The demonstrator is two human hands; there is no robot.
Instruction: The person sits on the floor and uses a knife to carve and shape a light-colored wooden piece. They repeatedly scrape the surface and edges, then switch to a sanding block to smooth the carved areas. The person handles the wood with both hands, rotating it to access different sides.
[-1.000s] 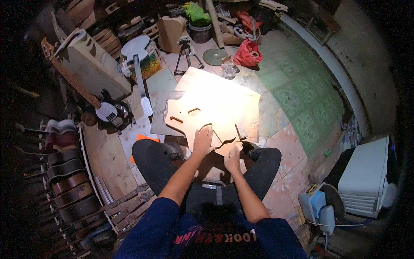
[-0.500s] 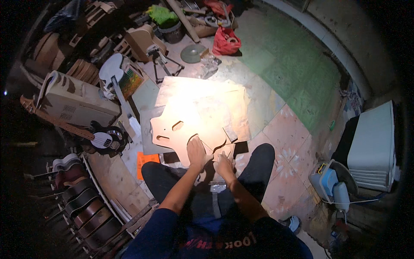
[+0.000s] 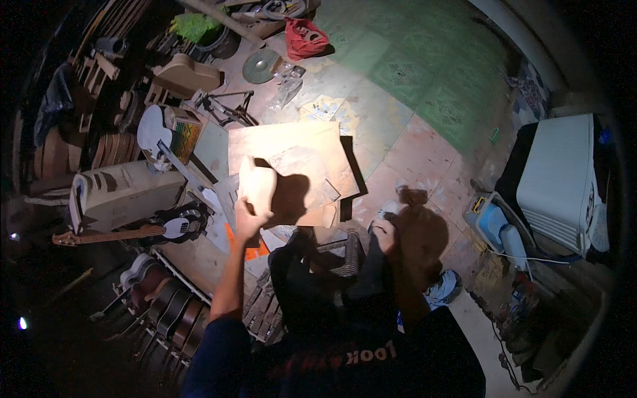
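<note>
My left hand (image 3: 250,221) is closed around the lower edge of a pale wooden electric guitar body (image 3: 257,186). The body is tilted up and seen nearly edge-on, above the left part of a flat wooden board (image 3: 279,137), onto which it casts a dark shadow. My right hand (image 3: 383,235) lies on my right knee with nothing in it; its fingertips are hard to make out. A small loose wooden piece (image 3: 320,215) sits at the board's near edge.
At left are a white guitar (image 3: 156,132), a dark guitar with a brown neck (image 3: 126,233) and a rack of several guitars (image 3: 162,302). A folded tripod stand (image 3: 225,108) and red bag (image 3: 305,40) are beyond the board. A white appliance (image 3: 554,186) stands right.
The guitar body, lying flat under both hands before, is now tipped up in my left hand. My right hand has left the work and moved to my right knee. The view has shifted.
</note>
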